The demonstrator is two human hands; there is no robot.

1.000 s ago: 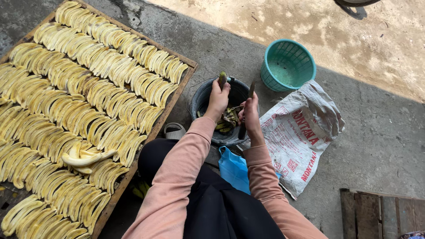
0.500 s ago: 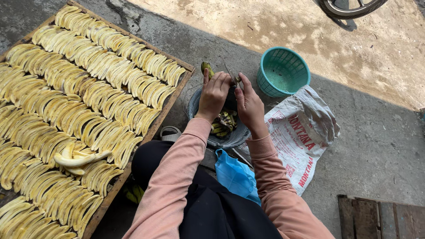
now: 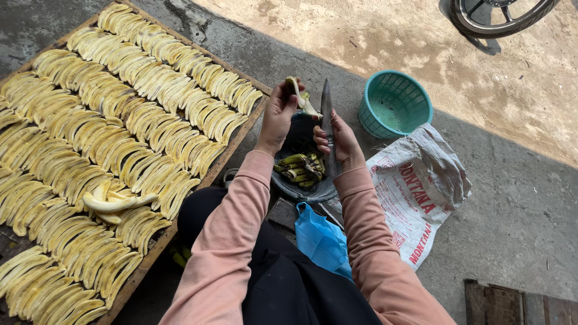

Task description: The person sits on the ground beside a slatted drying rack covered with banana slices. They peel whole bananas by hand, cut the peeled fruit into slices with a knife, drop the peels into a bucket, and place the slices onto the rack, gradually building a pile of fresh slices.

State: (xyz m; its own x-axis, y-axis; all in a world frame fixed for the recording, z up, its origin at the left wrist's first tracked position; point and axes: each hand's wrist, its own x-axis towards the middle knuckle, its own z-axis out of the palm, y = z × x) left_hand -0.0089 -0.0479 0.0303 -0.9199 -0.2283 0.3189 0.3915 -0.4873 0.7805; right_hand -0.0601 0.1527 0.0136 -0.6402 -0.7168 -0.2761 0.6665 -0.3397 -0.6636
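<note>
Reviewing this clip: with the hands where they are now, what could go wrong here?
1. The right hand holds a knife blade-up, close to the left hand gripping a partly peeled banana; a slip could probably nick the fingers.
2. The banana is held above the dark bowl of unpeeled bananas; if dropped, it may land among them or on the concrete.
</note>
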